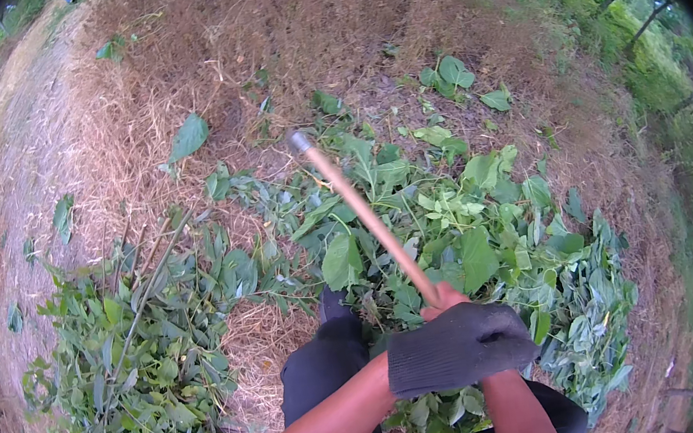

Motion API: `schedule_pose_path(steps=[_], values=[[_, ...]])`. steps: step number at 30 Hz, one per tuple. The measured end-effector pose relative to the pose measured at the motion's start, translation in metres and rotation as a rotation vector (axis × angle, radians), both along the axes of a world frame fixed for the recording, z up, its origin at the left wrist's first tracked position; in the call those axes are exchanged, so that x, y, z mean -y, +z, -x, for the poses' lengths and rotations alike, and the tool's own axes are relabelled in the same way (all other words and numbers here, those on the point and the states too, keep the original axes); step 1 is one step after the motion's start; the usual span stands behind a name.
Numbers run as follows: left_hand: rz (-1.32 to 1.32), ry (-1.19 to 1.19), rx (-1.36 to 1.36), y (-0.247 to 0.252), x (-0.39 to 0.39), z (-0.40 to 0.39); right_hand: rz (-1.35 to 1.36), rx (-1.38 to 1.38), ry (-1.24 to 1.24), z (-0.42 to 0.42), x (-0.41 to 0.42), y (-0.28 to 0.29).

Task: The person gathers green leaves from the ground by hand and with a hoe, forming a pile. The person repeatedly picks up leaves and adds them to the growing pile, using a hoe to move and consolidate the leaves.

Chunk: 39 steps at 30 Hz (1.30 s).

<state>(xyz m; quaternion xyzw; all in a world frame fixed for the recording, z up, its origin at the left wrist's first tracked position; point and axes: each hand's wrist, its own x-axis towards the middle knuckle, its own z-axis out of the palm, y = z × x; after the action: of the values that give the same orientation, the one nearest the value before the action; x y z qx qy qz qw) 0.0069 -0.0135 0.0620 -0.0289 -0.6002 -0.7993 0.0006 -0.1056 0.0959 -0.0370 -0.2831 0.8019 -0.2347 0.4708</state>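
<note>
My left hand (pixel 464 343), in a dark knitted work glove, crosses over my right wrist. Its fingers are curled, and whether anything is inside them is hidden. Bare and mostly covered by the glove, my right hand (pixel 446 299) grips the lower end of a long wooden tool handle (pixel 373 219). The handle slants up and left to a metal collar (pixel 299 142); no blade can be made out beyond it. Beneath the handle lies a heap of broad green leaves and cut stems (pixel 475 231). A second leafy heap (pixel 168 368) lies to the left, with woody stems (pixel 149 251) sticking out.
My dark shoe (pixel 334 304) stands at the edge of the right heap. Dry straw (pixel 266 354) lies between the heaps. Brown dried brush (pixel 293 24) stands ahead, a bare dirt path (pixel 38 147) runs along the left, and green trees (pixel 650 61) line the right.
</note>
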Motion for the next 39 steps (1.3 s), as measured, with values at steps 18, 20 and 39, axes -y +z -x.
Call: schedule_pose_path(steps=[18, 20, 39], values=[[-0.011, -0.078, 0.260, 0.005, -0.025, 0.010, -0.457, -0.737, 0.061, 0.058, -0.215, -0.007], [0.023, -0.077, 0.282, 0.008, -0.029, 0.009, -0.462, -0.735, 0.020, 0.055, -0.261, 0.000], [0.048, -0.081, 0.375, 0.000, -0.046, 0.029, -0.227, 0.414, -0.824, 0.061, -0.312, 0.018]])
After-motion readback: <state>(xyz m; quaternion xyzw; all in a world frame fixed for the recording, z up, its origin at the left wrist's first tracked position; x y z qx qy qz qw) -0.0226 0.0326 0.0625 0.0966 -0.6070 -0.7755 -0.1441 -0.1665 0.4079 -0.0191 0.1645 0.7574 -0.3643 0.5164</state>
